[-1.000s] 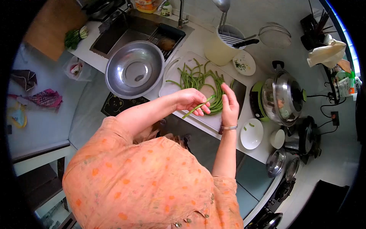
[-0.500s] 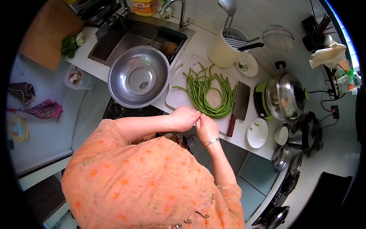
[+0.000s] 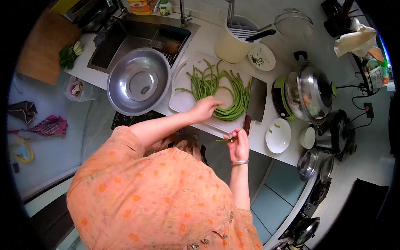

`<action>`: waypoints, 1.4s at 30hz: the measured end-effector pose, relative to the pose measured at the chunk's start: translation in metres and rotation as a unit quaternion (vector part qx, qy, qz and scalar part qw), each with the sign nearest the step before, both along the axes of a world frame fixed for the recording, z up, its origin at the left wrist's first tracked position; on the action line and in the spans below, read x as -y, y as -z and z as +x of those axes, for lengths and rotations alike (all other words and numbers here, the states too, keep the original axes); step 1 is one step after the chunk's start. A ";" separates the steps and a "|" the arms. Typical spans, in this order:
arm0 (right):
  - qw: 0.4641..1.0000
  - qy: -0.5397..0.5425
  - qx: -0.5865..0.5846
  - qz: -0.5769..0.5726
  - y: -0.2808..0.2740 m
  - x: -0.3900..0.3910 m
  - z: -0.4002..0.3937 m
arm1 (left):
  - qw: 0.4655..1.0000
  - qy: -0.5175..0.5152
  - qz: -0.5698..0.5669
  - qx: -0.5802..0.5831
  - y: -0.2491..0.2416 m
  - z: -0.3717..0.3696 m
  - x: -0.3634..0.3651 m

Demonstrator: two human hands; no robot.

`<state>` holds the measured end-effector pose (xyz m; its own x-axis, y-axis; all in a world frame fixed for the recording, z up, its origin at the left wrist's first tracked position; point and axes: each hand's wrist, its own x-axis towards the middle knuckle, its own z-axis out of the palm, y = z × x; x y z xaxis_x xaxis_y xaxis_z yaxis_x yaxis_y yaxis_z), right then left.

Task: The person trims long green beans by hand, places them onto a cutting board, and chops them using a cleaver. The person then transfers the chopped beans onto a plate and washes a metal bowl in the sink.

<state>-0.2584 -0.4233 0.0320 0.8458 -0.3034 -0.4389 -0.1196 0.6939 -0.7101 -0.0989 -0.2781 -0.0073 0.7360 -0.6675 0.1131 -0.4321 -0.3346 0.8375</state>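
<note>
Long green beans [image 3: 239,93] lie in a looped pile on a white cutting board [image 3: 179,100]. Over the pile's near left edge is my left hand [image 3: 204,109], its fingertips pinched together; what they hold, if anything, is hidden. My right hand [image 3: 238,146] is off the counter's front edge, closed on a short green bean piece [image 3: 223,140] that sticks out to the left. A cleaver [image 3: 256,100] rests at the board's right side, its wooden handle toward me, just beyond my right hand.
A large steel basin [image 3: 118,89] stands at the left beside the sink [image 3: 100,54]. To the right are a white dish [image 3: 278,139] with green bits, a small bowl [image 3: 307,137] and a lidded pot [image 3: 314,93]. Behind the board stand a cream container [image 3: 231,46] and a plate [image 3: 268,62].
My hands were together at the board's front edge and have moved apart. The left is now over the beans; the right has moved right and nearer me with the bean piece. The view has shifted slightly.
</note>
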 end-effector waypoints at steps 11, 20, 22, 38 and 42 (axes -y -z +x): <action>0.990 0.101 0.046 0.082 0.004 0.056 0.008 | 0.997 0.005 0.001 -0.079 0.011 0.024 0.052; 0.994 0.035 0.070 0.073 0.000 0.021 0.044 | 0.993 0.041 -0.080 -0.075 -0.037 -0.025 0.003; 0.996 -0.018 0.066 0.064 -0.007 -0.002 0.057 | 0.994 0.021 -0.097 -0.053 -0.057 -0.029 -0.019; 0.957 -0.262 0.042 -0.121 -0.041 -0.214 0.170 | 0.823 -0.558 -0.091 0.060 -0.066 0.034 -0.446; 0.956 -0.257 0.046 -0.135 -0.043 -0.257 0.192 | 0.732 -0.672 -0.100 0.053 -0.033 0.072 -0.583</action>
<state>-0.0666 -0.1662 0.0753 0.9447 0.0701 -0.3203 -0.3240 0.3504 -0.8788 -0.0274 0.3050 0.0255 0.6931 0.6883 0.2141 0.1087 -0.3934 0.9129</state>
